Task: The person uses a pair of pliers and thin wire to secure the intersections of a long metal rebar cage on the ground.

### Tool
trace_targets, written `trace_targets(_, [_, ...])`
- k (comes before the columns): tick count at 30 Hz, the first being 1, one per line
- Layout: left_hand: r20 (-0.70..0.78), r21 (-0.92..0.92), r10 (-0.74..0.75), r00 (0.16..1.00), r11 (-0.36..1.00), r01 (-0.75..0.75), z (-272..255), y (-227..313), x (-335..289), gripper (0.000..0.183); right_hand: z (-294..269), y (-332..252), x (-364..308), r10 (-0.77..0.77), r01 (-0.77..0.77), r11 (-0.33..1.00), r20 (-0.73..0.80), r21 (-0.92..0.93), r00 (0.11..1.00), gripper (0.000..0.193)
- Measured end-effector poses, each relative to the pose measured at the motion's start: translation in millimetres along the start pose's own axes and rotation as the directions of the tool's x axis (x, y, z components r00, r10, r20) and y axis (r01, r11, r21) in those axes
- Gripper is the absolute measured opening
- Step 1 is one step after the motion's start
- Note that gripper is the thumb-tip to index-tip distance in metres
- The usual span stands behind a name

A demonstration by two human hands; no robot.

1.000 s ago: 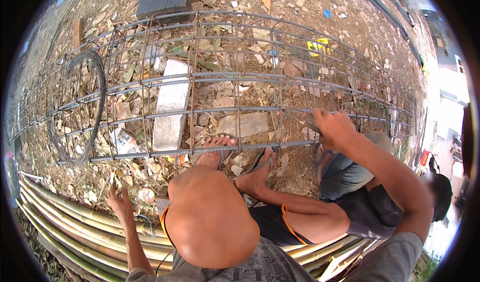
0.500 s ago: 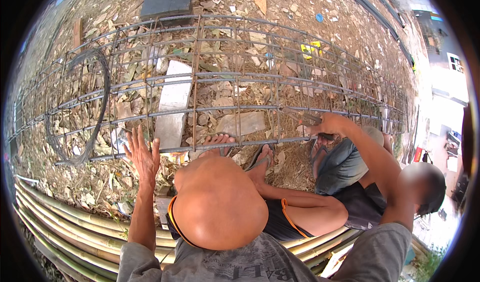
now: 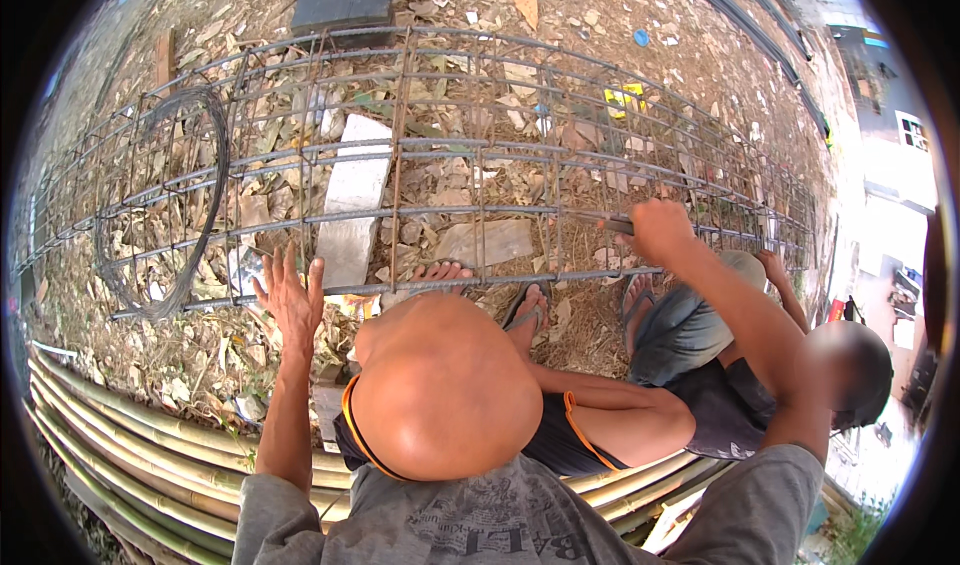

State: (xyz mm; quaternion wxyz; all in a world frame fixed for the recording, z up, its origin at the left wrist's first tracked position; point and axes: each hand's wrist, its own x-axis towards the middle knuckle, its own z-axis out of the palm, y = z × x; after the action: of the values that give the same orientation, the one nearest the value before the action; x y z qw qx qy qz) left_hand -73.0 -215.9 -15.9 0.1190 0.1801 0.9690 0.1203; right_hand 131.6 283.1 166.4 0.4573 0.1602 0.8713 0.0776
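A long cage of steel reinforcing bars (image 3: 450, 209) with square ties lies across the ground before me. My left hand (image 3: 291, 300) is held up with fingers spread, holding nothing, by the cage's nearest bar. My right hand (image 3: 660, 230) is wrapped around a pair of pliers (image 3: 615, 225) at the near side of the cage, right of centre. The pliers point left toward the second bar; their jaws are hard to make out. A coil of thin dark wire (image 3: 218, 165) hangs over the cage's left part.
A co-worker (image 3: 730, 395) sits close on my right, one hand by the cage. Bamboo poles (image 3: 140, 445) run behind me. Under the cage lies a pale block (image 3: 355, 195); a dark slab (image 3: 340, 0) lies beyond. Leaves and litter cover the ground.
My right hand has risen a little and rolled over, turning the pliers with it. My left hand stays raised and spread, nearly in place. The view has shifted slightly.
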Motion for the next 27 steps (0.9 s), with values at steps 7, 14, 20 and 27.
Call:
trace_targets(7, [0.023, -0.032, -0.011, 1.0, 0.999, 0.011, 0.2, 12.7, 1.6, 0.074, 30.9, 16.9, -15.1, -0.118, 0.005, 0.802, 0.15, 0.597, 0.982, 0.07])
trace_targets(14, [0.02, -0.031, -0.037, 0.999, 0.999, 0.037, -3.0, 9.2, 0.4, 0.077, 37.2, -13.1, -25.3, -0.359, 0.083, 0.869, -0.507, -0.488, 0.783, 0.053])
trace_targets(20, [0.022, -0.059, -0.06, 0.998, 0.996, 0.061, -7.0, 9.7, -0.9, 0.08, 24.3, -1.2, -18.3, -0.031, 0.063, 0.971, -0.141, 0.23, 0.99, 0.045])
trace_targets(27, [0.277, -0.351, -0.07, 0.958, 0.921, 0.169, -33.4, -4.1, 19.3, 0.071, 80.6, 10.3, -23.8, 0.037, -0.019, 0.684, -0.009, 0.729, 0.999, 0.041])
